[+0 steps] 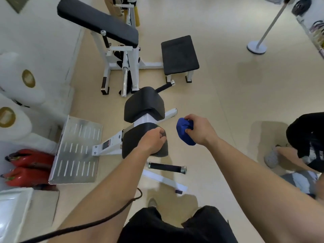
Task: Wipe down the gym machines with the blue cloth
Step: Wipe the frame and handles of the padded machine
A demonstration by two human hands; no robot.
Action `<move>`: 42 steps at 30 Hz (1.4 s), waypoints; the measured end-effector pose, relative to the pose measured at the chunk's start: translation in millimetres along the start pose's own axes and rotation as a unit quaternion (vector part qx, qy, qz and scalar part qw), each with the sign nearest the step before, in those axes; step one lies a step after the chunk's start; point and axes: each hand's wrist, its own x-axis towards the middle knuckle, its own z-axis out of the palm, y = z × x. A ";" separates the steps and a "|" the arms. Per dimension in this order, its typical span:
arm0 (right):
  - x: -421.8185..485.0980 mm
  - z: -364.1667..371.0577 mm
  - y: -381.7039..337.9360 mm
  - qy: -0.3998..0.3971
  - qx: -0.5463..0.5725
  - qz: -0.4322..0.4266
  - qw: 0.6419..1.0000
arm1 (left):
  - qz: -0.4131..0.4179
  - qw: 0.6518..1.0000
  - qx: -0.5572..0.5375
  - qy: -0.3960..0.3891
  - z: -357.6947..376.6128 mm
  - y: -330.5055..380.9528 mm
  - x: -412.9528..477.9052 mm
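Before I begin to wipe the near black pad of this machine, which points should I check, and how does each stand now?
1. Blue cloth gripped in the right hand: ok.
2. Cloth spread flat for wiping: not ok, it is bunched up.
3. Cloth touching the near pad: not ok, it is held to the right of the pad, apart from it.
4. Left hand steadying the pad: ok, it rests on top with fingers curled.
5. Cloth damp and clean: cannot tell.
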 end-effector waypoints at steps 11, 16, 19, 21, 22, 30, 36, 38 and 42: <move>162.5 -14.6 27.7 -0.187 -0.094 -0.273 0.939 | -0.254 0.945 -0.096 0.182 41.9 53.0 62.4; 203.1 -53.3 48.5 -0.249 -0.127 -0.361 0.890 | -0.328 0.895 -0.156 0.261 73.1 105.3 68.8; 222.5 -66.0 49.4 -0.260 -0.128 -0.382 0.877 | -0.350 0.871 -0.180 0.295 82.2 117.2 71.5; 233.5 -67.6 44.7 -0.270 -0.135 -0.388 0.871 | -0.366 0.854 -0.199 0.310 85.3 117.9 74.9; 238.9 -66.0 42.1 -0.276 -0.136 -0.393 0.867 | -0.374 0.847 -0.207 0.316 86.1 116.4 77.5; 290.0 -9.5 -2.5 -0.325 -0.174 -0.447 0.815 | -0.426 0.787 -0.260 0.362 91.4 69.7 126.0; 338.1 53.0 -35.3 -0.331 -0.201 -0.461 0.799 | -0.469 0.740 -0.280 0.392 86.3 25.7 169.2; 347.5 77.7 -51.9 -0.321 -0.201 -0.488 0.786 | -0.482 0.717 -0.288 0.413 81.4 12.4 177.9; 364.1 148.0 -73.2 -0.314 -0.252 -0.562 0.723 | -0.509 0.657 -0.309 0.463 76.5 -16.7 188.8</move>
